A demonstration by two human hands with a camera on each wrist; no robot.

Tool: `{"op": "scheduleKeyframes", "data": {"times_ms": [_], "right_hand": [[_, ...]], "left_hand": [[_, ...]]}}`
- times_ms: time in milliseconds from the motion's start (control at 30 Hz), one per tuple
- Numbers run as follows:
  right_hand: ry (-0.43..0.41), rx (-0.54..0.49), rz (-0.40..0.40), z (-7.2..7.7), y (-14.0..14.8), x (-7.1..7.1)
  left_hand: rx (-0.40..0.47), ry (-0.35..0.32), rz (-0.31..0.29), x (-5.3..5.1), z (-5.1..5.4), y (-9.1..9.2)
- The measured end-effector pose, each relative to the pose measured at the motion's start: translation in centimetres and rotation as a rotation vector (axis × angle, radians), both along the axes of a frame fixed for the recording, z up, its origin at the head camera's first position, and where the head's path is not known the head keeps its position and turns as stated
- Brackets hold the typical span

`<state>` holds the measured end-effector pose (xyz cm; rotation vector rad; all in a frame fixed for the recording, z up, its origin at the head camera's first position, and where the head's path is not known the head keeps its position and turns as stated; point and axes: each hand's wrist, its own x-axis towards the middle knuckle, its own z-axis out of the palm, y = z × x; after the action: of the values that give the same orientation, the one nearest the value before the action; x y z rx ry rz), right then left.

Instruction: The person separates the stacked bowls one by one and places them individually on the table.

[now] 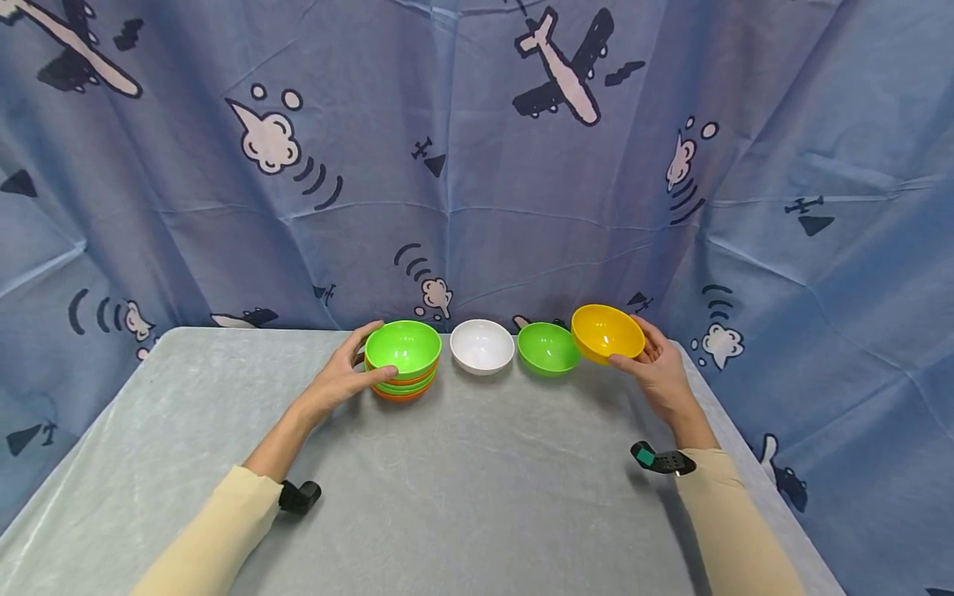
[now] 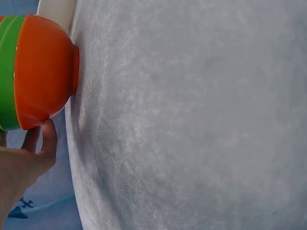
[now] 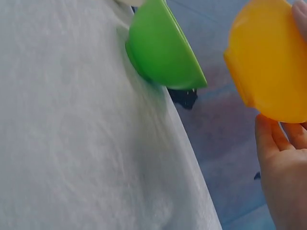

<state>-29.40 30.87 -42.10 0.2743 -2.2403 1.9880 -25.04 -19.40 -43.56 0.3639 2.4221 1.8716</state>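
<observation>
On the left of the table, my left hand (image 1: 344,379) holds a stack of nested bowls from its left side. A green bowl (image 1: 403,348) tops the stack, with orange and green ones below; the lowest, an orange bowl (image 2: 45,72), rests on the table. My right hand (image 1: 662,377) grips a yellow bowl (image 1: 606,333) by its right side, thumb at the front. In the right wrist view, this yellow bowl (image 3: 271,62) hangs above the table, slightly tilted. Between the hands stand a white bowl (image 1: 482,348) and another green bowl (image 1: 548,349), side by side.
A grey cloth-covered table (image 1: 477,488) stretches under everything, the bowls lined up near its far edge. Behind it hangs a blue curtain (image 1: 477,165) printed with planes and clouds. Each wrist wears a black strap, the right strap (image 1: 662,459) with a green patch.
</observation>
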Motion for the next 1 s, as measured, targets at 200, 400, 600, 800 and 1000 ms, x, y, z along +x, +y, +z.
{"op": "scheduleKeyframes", "data": {"times_ms": [200,400,600,800,1000], "right_hand": [[-0.016,-0.041,-0.019,-0.5,1.0,-0.2],[-0.048,-0.030,-0.027,-1.2,1.9,-0.8],[-0.094,0.036,-0.063,-2.0,2.8,-1.3],[-0.183,0.086,-0.090,-2.8,3.3,-1.7],[-0.203,0.114,-0.094,-3.3,3.2,-1.8]], "left_hand": [[0.007,-0.009,-0.002,0.0,0.0,0.1],[0.013,-0.009,-0.002,0.0,0.0,0.1],[0.012,-0.015,0.004,0.0,0.0,0.0],[0.009,-0.020,0.002,0.0,0.1,0.0],[0.013,-0.013,-0.006,0.0,0.1,0.0]]}}
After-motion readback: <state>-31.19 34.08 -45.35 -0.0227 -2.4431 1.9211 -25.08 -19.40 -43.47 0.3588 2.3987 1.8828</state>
